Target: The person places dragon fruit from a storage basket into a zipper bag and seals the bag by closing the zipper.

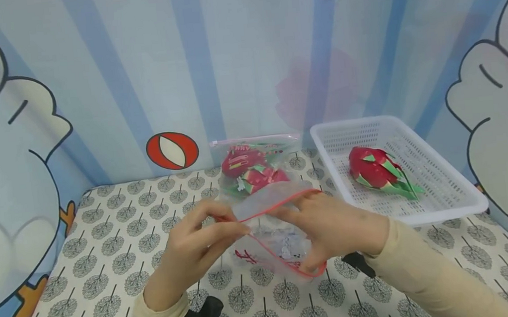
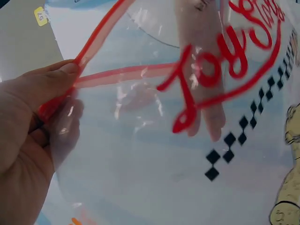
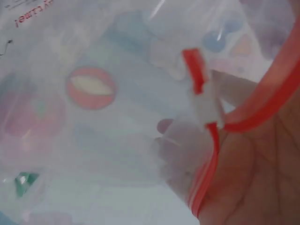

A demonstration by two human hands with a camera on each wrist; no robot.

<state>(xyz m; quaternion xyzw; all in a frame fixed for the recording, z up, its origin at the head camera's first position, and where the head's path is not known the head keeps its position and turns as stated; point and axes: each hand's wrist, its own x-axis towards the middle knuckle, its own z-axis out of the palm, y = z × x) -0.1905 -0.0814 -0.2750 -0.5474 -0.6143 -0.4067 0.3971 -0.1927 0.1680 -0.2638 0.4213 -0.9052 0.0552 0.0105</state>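
A clear zip bag with a red-edged mouth (image 1: pixel 267 249) is held mouth up between both hands, red "Joy" lettering (image 2: pixel 208 65) on its side. My left hand (image 1: pixel 196 250) pinches one end of the red edge between thumb and fingers. Inside the mouth, my right hand (image 1: pixel 335 222) has its fingers spread, thumb against the near edge and fingers under the far one, holding the sides apart. The right wrist view shows a white slider (image 3: pixel 206 108) on the red strip close to that palm. No item is visible inside the bag.
Behind the hands lies a filled clear bag with a pale pink zip (image 1: pixel 254 140), holding red and green fruit-like items (image 1: pixel 264 177). At the right, a white plastic basket (image 1: pixel 452 205) contains one red and green dragon-fruit-like item (image 1: pixel 376 169). A tree-patterned cloth (image 1: pixel 103 290) covers the table.
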